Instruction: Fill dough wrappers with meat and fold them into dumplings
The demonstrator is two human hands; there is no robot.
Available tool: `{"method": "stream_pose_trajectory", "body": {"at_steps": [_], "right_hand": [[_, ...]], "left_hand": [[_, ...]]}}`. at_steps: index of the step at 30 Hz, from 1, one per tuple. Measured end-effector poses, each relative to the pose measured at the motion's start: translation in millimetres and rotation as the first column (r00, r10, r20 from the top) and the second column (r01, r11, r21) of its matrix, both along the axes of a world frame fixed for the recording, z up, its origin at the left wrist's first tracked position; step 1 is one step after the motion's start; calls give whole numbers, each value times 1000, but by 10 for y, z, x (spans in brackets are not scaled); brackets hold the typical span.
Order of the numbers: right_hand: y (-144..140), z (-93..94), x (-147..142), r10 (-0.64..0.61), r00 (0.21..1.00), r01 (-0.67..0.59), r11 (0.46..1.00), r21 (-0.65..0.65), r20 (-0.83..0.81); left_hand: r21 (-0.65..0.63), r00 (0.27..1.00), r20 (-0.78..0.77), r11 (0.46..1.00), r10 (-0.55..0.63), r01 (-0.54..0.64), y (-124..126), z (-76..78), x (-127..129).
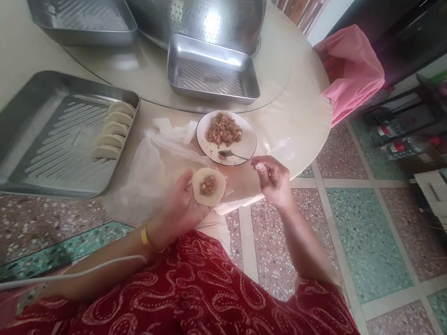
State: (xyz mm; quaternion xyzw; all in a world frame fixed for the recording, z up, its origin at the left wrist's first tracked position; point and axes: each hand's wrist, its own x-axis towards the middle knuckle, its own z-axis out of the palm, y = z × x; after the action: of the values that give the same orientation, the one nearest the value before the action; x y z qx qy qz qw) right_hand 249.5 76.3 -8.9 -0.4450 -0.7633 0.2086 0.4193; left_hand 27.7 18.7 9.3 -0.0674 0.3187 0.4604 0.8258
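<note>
**Dumpling wrapper filled by hand at a round bench**

Head view: Seen from above, the left hand (179,205) lies palm up at the near edge of the bench (295,128), cupped under a round dumpling wrapper (208,186) that carries a small mound of minced filling at its centre. The right hand (274,179), just to the right of the wrapper, pinches the handle end of a spoon (231,155) between its fingertips; the bowl of the spoon rests on the near rim of a white plate (248,138) heaped with the same minced meat. The plate stands on the bench just beyond the wrapper. A sheet of thin clear plastic (152,168) lies crumpled beneath and left of the left hand. Further left, a large metal tray (24,134) holds a row of folded dumplings (113,130) along its right side. Two smaller metal trays (214,72) (77,5) and a perforated steel colander (188,2) stand at the back. A pink cloth (351,69) hangs beyond the bench on the right, above a speckled tiled floor (363,237).
</note>
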Motion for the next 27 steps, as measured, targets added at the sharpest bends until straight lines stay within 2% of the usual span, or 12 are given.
{"method": "stream_pose_trajectory", "body": {"at_steps": [4, 7, 9, 11, 16, 21, 24, 27], "right_hand": [[-35, 32, -42, -114, 983, 78, 970, -230, -147], [3, 66, -75, -252, 913, 124, 920, -371, -320], [7, 99, -85, -303, 864, 102, 887, -450, -401], [-52, 140, -91, -291, 846, 50, 878, -476, -447], [-398, 234, -101, -109, 906, -46, 935, -351, -409], [-629, 286, -84, -29, 933, -16, 992, -123, -358], [-698, 300, -66, -13, 943, 8, 1000, -18, -332], [-760, 298, -83, 105, 950, -90, 994, 64, -294]], "left_hand": [[-35, 1000, -13, 999, -11, 10, 27, -107, 14], [-49, 1000, 0, 999, -20, 20, 67, -182, 30], [-33, 1000, -1, 999, -12, 12, 91, -191, 27], [-5, 1000, -1, 1000, -12, 12, 107, -169, 10], [70, 998, 61, 998, 7, -11, 111, -104, -60], [95, 995, 102, 995, 9, -18, 78, -103, -89], [126, 995, 103, 992, 3, -16, 50, -103, -91], [143, 997, 81, 990, -2, -10, 25, -98, -90]]}}
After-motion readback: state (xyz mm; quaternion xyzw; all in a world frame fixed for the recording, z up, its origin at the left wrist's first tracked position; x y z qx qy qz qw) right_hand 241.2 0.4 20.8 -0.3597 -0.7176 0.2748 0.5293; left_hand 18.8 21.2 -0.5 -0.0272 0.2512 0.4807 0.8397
